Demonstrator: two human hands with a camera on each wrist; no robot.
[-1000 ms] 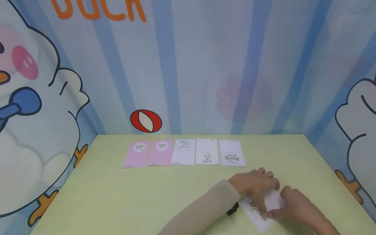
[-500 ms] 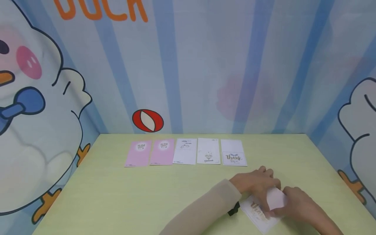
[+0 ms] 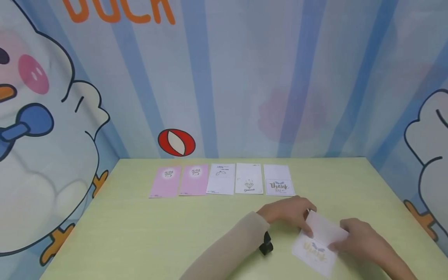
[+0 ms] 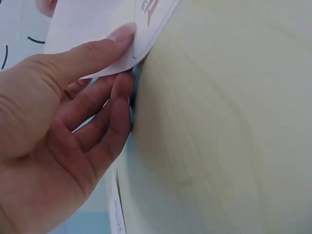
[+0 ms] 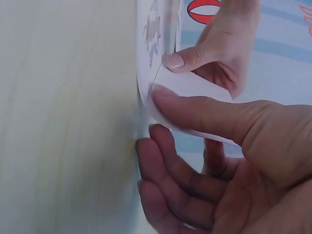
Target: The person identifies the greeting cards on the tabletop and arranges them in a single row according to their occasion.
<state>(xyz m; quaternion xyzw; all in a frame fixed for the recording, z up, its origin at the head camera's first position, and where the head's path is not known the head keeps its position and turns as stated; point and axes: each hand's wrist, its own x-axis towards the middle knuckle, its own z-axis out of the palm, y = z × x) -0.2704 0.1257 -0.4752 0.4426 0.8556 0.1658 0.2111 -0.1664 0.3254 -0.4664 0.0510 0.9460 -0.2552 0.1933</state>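
A white card point(image 3: 323, 231) printed with "thank" in gold lies at the front right of the table, bent up along its middle crease. My left hand point(image 3: 288, 212) pinches its left edge, thumb on the printed side and fingers beneath, as the left wrist view shows. At the opposite edge my right hand point(image 3: 364, 239) grips the card the same way; its thumb point(image 5: 180, 105) presses close to the crease. In the right wrist view the far half of the card tilts up off the table.
Along the back of the pale yellow table point(image 3: 175, 233) lies a row: two pink cards point(image 3: 165, 188), then several white ones, the rightmost a similar thank-you card point(image 3: 280, 186). Behind stands a blue striped backdrop point(image 3: 241, 77) with cartoon ducks.
My left hand has shifted left along the card to its edge, uncovering more of the print. The card's far half has lifted, and the right hand has moved slightly right.
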